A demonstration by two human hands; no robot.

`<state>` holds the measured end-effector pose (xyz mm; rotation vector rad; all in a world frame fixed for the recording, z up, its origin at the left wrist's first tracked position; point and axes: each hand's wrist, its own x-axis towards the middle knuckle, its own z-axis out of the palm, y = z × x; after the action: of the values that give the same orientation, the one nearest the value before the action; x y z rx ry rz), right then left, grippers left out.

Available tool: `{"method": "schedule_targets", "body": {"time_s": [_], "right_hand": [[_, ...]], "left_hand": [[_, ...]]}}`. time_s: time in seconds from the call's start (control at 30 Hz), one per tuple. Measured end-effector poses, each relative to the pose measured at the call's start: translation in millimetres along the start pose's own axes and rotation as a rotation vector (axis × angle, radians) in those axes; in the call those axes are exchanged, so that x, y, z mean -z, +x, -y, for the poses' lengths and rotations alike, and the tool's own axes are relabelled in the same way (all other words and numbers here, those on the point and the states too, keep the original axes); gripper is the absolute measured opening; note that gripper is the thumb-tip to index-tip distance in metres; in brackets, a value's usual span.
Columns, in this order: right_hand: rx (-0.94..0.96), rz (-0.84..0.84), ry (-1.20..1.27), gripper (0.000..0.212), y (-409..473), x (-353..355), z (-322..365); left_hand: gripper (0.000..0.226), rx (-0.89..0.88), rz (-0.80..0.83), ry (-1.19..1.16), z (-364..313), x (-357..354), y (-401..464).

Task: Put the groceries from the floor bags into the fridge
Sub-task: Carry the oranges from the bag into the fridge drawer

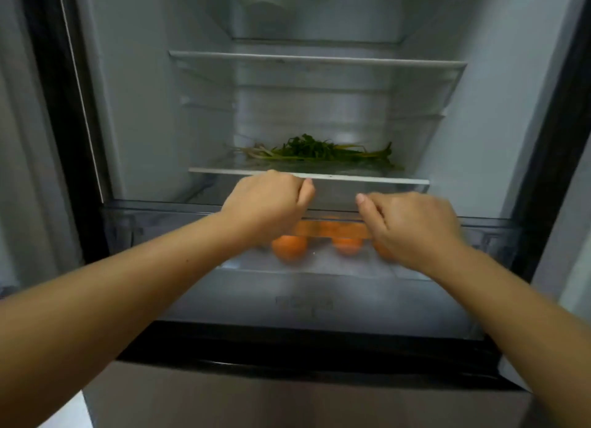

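Inside, crisper drawer [319,287] holds oranges [289,247]; greens [316,152] on shelf [307,175]; both hands' fingers curled, empty.

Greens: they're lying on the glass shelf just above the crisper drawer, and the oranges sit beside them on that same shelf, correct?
Not quite. The greens do lie on the glass shelf above the crisper drawer, but the oranges are down inside that drawer, not on the shelf. The head view shows this.

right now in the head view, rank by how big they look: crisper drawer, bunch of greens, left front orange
1. crisper drawer, largest
2. bunch of greens
3. left front orange, smallest

The greens lie farther back, so their true size is unsure.
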<state>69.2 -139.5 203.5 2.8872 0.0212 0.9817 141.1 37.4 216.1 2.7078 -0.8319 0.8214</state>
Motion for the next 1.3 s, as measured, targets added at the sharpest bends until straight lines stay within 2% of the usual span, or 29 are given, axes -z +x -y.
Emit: {"method": "schedule_targets", "body": {"time_s": [0.07, 0.1, 0.27, 0.33, 0.47, 0.7, 1.1, 1.2, 1.27, 1.3], "right_hand": [[0.003, 0.001, -0.059, 0.047, -4.5, -3.3, 2.8], [-0.011, -0.002, -0.046, 0.046, 0.3, -4.3, 2.9], [-0.045, 0.019, 0.019, 0.044, 43.1, -28.8, -14.6], [-0.011, 0.112, 0.04, 0.046, 63.3, -42.2, -24.7], [-0.015, 0.352, 0.091, 0.05, 99.8, -57.2, -37.9], [-0.053, 0.502, 0.073, 0.051, 143.1, -91.9, -50.0], [-0.056, 0.474, 0.108, 0.05, 162.7, -115.3, -56.0], [-0.051, 0.465, 0.113, 0.049, 161.6, -115.4, -55.6], [-0.069, 0.372, 0.129, 0.049, 158.6, -119.4, -53.8], [-0.091, 0.294, 0.121, 0.05, 154.1, -121.6, -51.6]], "left_hand": [[0.047, -0.02, -0.147, 0.07, -0.4, -1.3, 0.3], [0.048, -0.021, -0.164, 0.083, 1.2, -2.2, 3.9], [0.047, -0.054, -0.075, 0.059, 13.8, -18.8, 41.3], [0.047, -0.059, 0.019, 0.074, 20.8, -35.3, 58.5], [0.059, 0.034, 0.337, 0.017, 39.9, -53.7, 95.9], [0.057, 0.034, 0.47, 0.058, 51.8, -79.0, 136.6], [0.057, -0.036, 0.339, 0.003, 71.4, -112.1, 164.0], [0.049, -0.029, 0.344, 0.041, 68.2, -107.9, 162.7], [0.041, -0.012, 0.226, 0.065, 63.6, -105.7, 153.0], [0.044, 0.013, 0.116, 0.059, 61.1, -110.1, 144.9]]}}
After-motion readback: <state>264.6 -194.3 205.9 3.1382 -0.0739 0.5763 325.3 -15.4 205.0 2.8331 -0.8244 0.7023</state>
